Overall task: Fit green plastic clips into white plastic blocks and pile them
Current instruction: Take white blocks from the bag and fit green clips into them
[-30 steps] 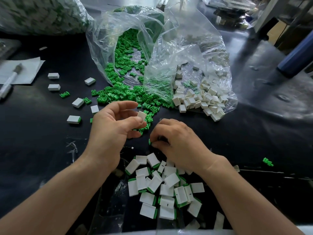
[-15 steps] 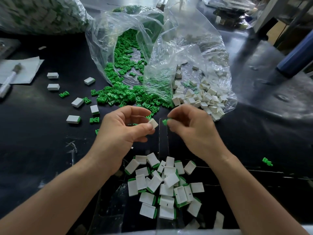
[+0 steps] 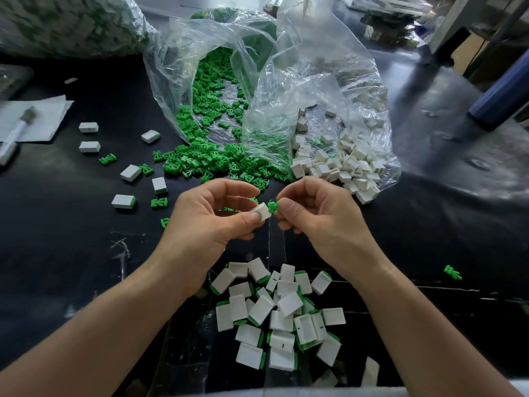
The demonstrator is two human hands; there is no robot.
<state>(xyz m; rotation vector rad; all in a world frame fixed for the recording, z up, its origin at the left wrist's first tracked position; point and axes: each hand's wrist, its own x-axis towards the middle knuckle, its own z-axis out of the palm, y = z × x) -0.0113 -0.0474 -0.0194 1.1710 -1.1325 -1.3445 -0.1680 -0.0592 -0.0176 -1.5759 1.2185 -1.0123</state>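
Right hand (image 3: 317,222) is up off the table since a second ago and the gap to the left hand (image 3: 206,222) has closed. Green clip (image 3: 272,207) now touches the open end of the white block (image 3: 262,211). Left thumb and fingers are clamped on the block; right thumb and forefinger pinch the clip, other fingers curled. Both parts are held in the air above the black table (image 3: 57,239), between the hands.

Pile of finished blocks (image 3: 280,316) lies below the wrists at the near edge. Loose green clips (image 3: 206,161) spill from a clear bag (image 3: 217,53) behind the hands, and empty white blocks (image 3: 343,167) lie in the bag beside it. A few blocks and clips are scattered at left. One stray clip (image 3: 452,272) lies far right. Paper (image 3: 43,116) with a marker (image 3: 15,133) on it is at the left edge.
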